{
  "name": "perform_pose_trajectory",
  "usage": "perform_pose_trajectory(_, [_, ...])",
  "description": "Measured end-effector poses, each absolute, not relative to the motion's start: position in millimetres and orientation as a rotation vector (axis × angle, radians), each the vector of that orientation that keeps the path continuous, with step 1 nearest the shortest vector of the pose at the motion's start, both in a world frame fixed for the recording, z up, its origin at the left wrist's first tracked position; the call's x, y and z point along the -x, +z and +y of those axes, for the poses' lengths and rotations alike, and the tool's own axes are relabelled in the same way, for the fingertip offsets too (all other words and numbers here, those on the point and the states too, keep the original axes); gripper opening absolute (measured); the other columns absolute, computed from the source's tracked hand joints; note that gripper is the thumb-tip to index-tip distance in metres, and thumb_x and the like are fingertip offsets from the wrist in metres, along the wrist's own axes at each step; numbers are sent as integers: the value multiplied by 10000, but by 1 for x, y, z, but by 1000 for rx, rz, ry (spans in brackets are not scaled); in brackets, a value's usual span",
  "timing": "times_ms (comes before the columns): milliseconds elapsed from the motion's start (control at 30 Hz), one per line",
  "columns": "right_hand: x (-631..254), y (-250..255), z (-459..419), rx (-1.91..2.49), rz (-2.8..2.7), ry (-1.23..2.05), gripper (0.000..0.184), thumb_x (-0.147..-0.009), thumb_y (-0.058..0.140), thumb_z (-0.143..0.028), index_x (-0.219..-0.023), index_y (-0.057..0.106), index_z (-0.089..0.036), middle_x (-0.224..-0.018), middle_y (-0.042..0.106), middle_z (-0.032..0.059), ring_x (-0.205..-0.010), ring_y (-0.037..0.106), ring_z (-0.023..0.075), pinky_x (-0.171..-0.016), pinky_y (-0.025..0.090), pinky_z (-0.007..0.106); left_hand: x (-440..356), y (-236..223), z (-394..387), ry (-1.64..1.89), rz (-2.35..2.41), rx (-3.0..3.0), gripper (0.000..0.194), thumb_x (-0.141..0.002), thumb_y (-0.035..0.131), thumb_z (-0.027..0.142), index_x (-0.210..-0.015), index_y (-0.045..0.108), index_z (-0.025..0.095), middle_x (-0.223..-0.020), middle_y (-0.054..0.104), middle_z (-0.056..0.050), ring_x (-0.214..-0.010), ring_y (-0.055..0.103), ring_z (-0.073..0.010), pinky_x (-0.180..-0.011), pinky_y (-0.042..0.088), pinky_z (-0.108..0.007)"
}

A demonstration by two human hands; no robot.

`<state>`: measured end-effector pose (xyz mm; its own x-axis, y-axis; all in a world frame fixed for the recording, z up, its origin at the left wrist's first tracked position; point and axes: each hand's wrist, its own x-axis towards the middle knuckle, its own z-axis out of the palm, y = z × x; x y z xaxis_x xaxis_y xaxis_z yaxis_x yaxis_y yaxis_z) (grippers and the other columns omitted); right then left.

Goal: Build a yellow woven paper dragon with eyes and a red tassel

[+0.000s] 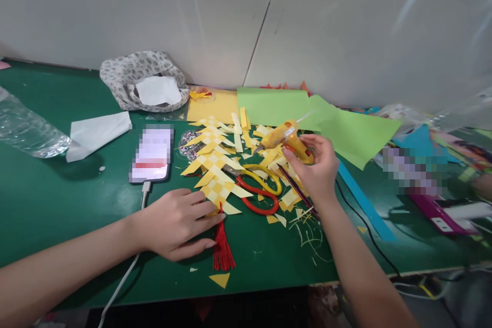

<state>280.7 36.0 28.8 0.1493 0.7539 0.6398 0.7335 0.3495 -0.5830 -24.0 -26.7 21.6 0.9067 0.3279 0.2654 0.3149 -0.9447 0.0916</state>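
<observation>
My right hand (317, 166) is wrapped around the handle of a yellow hot glue gun (282, 136), its nozzle pointing down and left above the paper scraps. A woven yellow and pale-yellow paper piece (215, 161) with pointed strips along its sides lies on the table. A red tassel (223, 246) extends from its near end. My left hand (179, 225) lies over that end, fingers stretched out on the paper by the tassel's top, thumb apart. Scissors (263, 210) with red and yellow handles lie right of the woven piece, blades partly hidden beneath it.
A charging phone (151, 154) and a plastic bottle (34, 125) are on the left. A patterned cloth bag (142, 79) stands by the wall, near green paper sheets (277, 105). A dark pencil (295, 187), a blue strip (365, 200) and a purple power strip (434, 215) lie rightward.
</observation>
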Motion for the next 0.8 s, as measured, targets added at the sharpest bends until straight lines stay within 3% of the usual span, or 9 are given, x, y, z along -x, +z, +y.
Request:
perform_pose_trajectory(400, [-249, 28, 15, 1061, -2135, 51, 245, -748, 672, -282, -911, 497, -229, -984, 659, 68, -942, 633, 208, -787, 523, 386, 24, 23, -27, 446, 513, -3039, 375, -891, 418, 352, -1161, 572, 141, -948, 656, -96, -752, 583, -203, -591, 451, -325])
perform_pose_trajectory(800, [-245, 25, 13, 993, -2210, 16, 211, -770, 657, -218, -869, 471, -222, -950, 656, 61, -940, 627, 183, -799, 510, 349, 26, 21, -27, 437, 518, -3023, 361, -891, 434, 342, -1164, 571, 150, -956, 662, -88, -790, 592, -209, -598, 449, -327])
